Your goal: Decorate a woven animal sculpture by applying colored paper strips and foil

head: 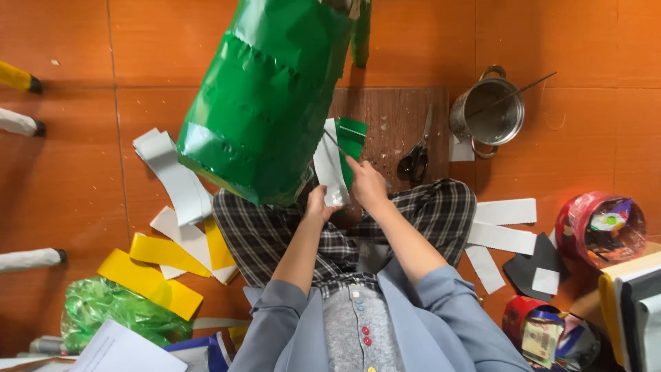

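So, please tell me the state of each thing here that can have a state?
Left hand: closed on the lower end of the paper strip.
Right hand: pinching the paper strip higher up.
Paper strip: white side up, green at its top, held above the lap.
Green drum shape: tilted, covered with fringed green paper.
Scissors: shut, lying on the wooden board.
Metal pot: upright, a thin stick inside.

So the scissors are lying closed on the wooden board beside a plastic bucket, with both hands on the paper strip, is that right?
Not quite: in the head view, beside the scissors on the wooden board stands a metal pot, not a plastic bucket. Both the left hand and right hand do hold the paper strip.
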